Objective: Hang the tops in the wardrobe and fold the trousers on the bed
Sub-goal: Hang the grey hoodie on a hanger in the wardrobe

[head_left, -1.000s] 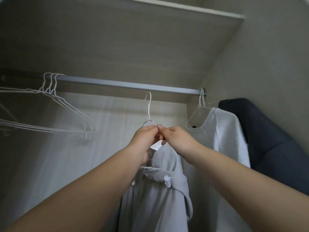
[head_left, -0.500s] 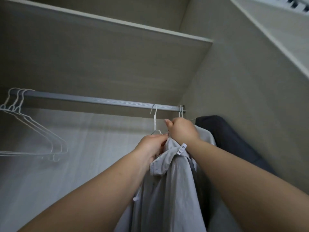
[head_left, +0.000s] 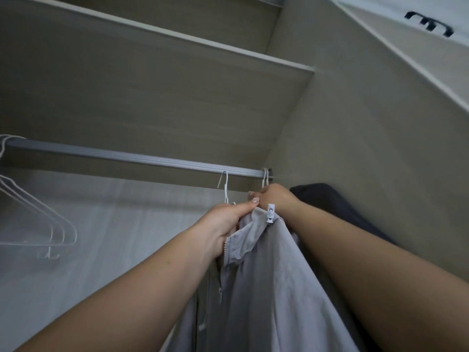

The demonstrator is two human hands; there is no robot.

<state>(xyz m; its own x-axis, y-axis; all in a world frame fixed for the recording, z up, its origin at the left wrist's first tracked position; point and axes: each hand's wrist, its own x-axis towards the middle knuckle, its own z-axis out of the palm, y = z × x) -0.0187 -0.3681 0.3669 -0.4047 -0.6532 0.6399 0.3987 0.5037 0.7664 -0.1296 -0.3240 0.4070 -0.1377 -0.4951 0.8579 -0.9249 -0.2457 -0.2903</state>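
Gripping grey top (head_left: pixel 266 270) collar, left hand (head_left: pixel 223 224), right hand (head_left: pixel 275 199) just behind

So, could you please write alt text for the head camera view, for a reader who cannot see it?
Two hands, the left hand and right hand, hold a light grey top on a white wire hanger just below a wardrobe rail. Empty hangers hang at left; a dark garment hangs at far right.

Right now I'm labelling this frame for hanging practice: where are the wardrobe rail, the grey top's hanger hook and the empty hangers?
wardrobe rail (head_left: pixel 132 157), head view, bare middle stretch.
hanger hook (head_left: pixel 224 185), head view, wire shank below the curve.
empty hangers (head_left: pixel 54 219), head view, sloping wire arm.
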